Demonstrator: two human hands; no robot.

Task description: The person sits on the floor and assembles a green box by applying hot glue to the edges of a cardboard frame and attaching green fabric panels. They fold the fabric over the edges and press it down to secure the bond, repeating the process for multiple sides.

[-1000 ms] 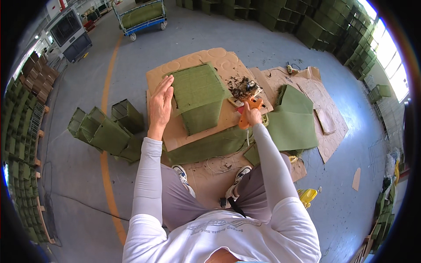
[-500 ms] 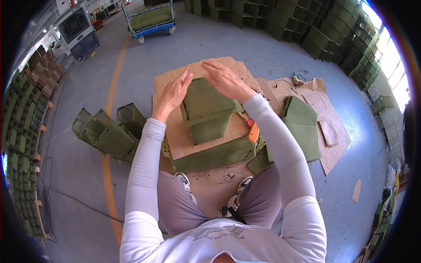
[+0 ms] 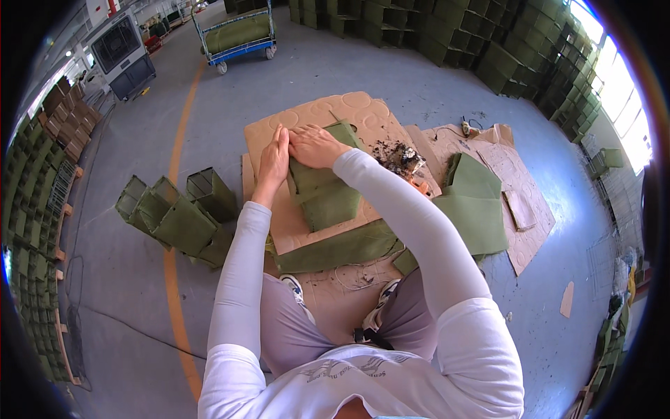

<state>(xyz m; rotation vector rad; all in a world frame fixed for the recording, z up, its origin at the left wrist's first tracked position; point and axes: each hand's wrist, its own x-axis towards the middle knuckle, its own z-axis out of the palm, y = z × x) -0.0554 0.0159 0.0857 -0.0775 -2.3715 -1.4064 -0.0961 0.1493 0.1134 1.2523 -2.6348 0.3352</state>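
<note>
A folded piece of stiff green fabric [image 3: 328, 202] lies on the cardboard sheet [image 3: 269, 129] in front of me. My left hand [image 3: 274, 162] stands on edge along the piece's left side, fingers straight and together, holding nothing. Stretched flat over the upper left part of the piece is my right hand [image 3: 315, 146], its fingertips meeting the left hand's fingers. Under the cardboard sits a larger green fabric-covered block [image 3: 328, 253]. An orange object [image 3: 421, 186] is mostly hidden behind my right sleeve, beside dark scraps [image 3: 398, 157] on the cardboard.
Open-ended green boxes [image 3: 178, 216] stand on the floor to the left. At right, green sheets [image 3: 474, 209] lie on more cardboard [image 3: 528, 244], with a corded tool [image 3: 470, 128] behind. A blue cart [image 3: 241, 43] and stacked green boxes [image 3: 460, 31] are farther off.
Both hands have come closer to me; the right has swung left across the green piece to meet the left hand. My right forearm now covers most of the orange object.
</note>
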